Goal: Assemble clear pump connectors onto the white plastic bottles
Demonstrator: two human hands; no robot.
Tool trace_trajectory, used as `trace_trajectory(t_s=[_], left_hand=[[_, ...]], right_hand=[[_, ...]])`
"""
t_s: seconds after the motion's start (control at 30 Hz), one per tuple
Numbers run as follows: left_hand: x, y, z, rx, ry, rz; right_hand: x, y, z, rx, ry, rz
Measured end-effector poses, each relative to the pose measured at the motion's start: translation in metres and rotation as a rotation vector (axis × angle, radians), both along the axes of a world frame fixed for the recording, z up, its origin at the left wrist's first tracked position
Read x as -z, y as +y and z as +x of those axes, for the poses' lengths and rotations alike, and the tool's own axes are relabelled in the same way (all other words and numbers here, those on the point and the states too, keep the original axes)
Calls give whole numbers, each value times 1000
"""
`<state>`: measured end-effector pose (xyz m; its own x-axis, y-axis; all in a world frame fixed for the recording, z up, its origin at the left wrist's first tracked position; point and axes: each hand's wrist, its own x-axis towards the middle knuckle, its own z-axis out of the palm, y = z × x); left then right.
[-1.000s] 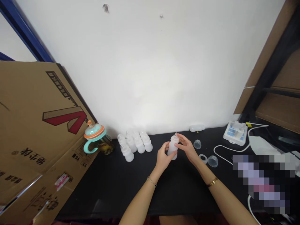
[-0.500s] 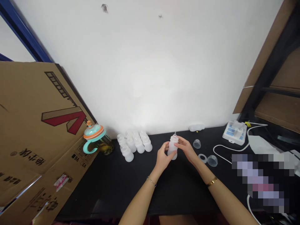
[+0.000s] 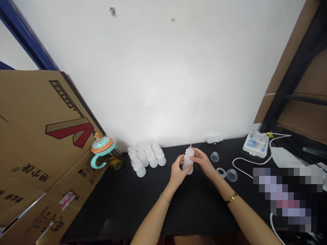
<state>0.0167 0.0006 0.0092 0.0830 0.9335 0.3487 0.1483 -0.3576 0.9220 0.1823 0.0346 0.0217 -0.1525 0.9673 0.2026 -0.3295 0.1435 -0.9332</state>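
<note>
A translucent white baby bottle [image 3: 188, 159] stands upright between my hands, a thin pale tip showing above its top. My left hand [image 3: 179, 169] wraps around the bottle's lower body, thumb across the front. Higher up, my right hand [image 3: 202, 161] grips it near the neck from the right. To the right lie a clear dome cap [image 3: 214, 157], a white ring [image 3: 220, 173] and a second clear cap [image 3: 231, 175]. Several similar bottles with clear domed tops [image 3: 138, 167] are grouped to the left.
A glass jug [image 3: 114, 160] with a turquoise and orange lid stands by a large cardboard box [image 3: 30, 136] on the left. A white power strip [image 3: 255, 144] and its cable [image 3: 237, 160] lie at the right. A white object [image 3: 214, 139] rests against the wall.
The view has tilted very slightly. Both hands keep the same hold on the bottle, with no clear movement of other things.
</note>
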Motion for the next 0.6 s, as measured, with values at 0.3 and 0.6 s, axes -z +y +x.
trace_trajectory(t_s=[0.3,0.6], left_hand=[[4,2,0,-3,-1,5],[1,0,0,1,-10,-5]], right_hand=[[8,5,1,7,5,-1],[5,4,1,8,-19,-4]])
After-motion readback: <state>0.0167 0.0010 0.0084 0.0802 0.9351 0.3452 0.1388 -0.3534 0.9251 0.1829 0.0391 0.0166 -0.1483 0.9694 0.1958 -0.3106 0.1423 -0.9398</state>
